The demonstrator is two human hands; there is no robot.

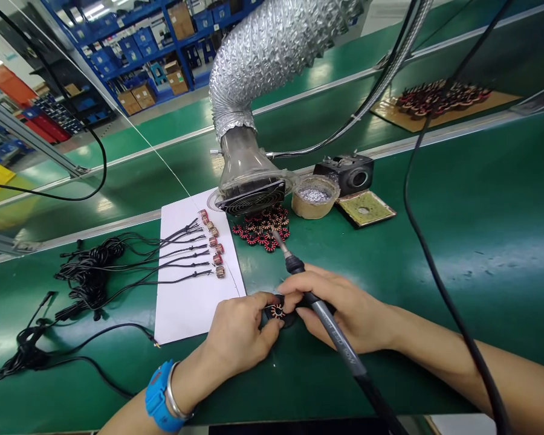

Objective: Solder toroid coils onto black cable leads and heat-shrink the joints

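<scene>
My left hand is closed, thumb and fingertips pinching a small ring-shaped wound coil with copper teeth. Around this coil is a dark round base, partly hidden by fingers. In my right hand is a soldering iron, its tip pointing up and away, apart from the coil. Fingers of that hand also touch or come close to the base's right side. Beyond the iron's tip lies a pile of red, black and copper coils. A thin pale wire runs from the upper left toward my hands.
A fume hood on a foil duct hangs over the pile. Right of it are a tub of silvery bits and a sponge tray. White paper bears small coils and black cable ends. A black cord crosses the right.
</scene>
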